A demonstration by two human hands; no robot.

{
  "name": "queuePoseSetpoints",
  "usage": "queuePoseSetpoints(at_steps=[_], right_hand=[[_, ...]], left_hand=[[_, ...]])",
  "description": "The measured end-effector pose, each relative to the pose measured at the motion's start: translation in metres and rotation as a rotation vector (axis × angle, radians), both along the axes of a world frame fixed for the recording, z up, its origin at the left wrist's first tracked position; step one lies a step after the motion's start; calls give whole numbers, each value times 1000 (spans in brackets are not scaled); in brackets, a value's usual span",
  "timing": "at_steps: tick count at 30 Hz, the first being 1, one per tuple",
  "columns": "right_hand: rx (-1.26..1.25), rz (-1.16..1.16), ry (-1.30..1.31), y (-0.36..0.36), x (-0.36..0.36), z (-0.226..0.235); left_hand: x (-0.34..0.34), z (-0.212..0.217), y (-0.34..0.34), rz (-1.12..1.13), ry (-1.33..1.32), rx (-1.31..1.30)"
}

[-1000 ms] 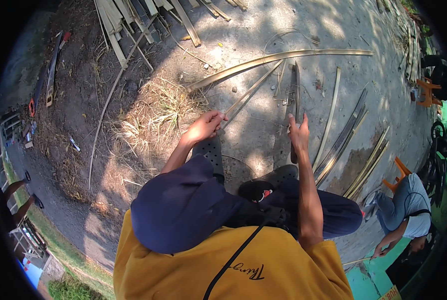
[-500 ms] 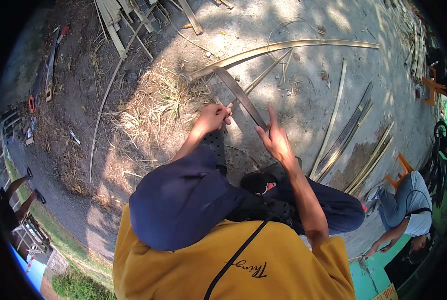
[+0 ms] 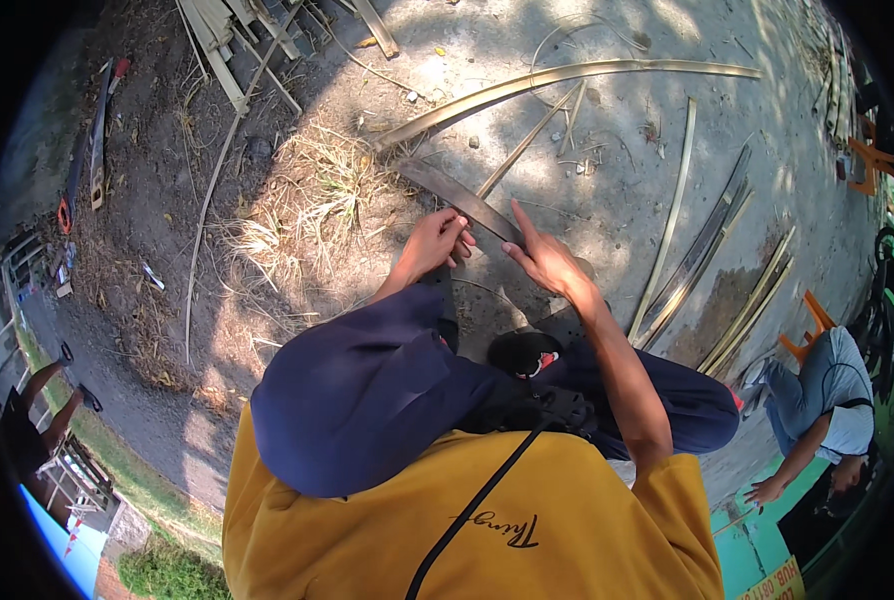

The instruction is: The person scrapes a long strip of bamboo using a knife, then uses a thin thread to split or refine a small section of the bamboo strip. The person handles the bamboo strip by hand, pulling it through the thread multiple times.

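Observation:
My right hand [image 3: 547, 262] is closed on the near end of a machete [image 3: 457, 190], index finger stretched forward; the handle is hidden in my palm. The broad dark blade slants up and left in front of my left hand. My left hand [image 3: 437, 242] is closed, fingers curled on the near end of a narrow bamboo strip [image 3: 520, 150]. The strip runs away up and right over the ground and passes beneath the blade. Where blade and strip meet, the contact is hidden. Just beyond lies a long curved bamboo slat [image 3: 567, 70].
More bamboo strips [image 3: 672, 215] lie at right. Split bamboo [image 3: 212, 35] is piled at far left, near a handsaw [image 3: 99, 150]. Dry shavings [image 3: 332, 190] cover the soil left of my hands. Another person [image 3: 837, 375] sits at right beside an orange stool [image 3: 809, 325].
The machete has swung flatter, its tip moving left and down, and its blade now lies closer to my left hand. My right hand has shifted slightly left and up.

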State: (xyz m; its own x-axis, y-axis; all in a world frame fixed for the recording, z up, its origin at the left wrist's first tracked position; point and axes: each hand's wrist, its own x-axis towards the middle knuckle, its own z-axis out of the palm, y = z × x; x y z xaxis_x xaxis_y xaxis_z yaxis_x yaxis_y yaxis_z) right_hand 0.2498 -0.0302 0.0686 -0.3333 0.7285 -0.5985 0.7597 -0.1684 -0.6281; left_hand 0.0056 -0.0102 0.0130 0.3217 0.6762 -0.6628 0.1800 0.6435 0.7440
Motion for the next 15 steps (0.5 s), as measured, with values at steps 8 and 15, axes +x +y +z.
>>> queuePoseSetpoints(at_steps=[8, 15], right_hand=[[15, -124, -83, -1, -24, 15], [123, -198, -108, -11, -32, -11]], left_hand=[[1, -3, -6, -78, 236, 331], [5, -12, -9, -87, 295, 369]])
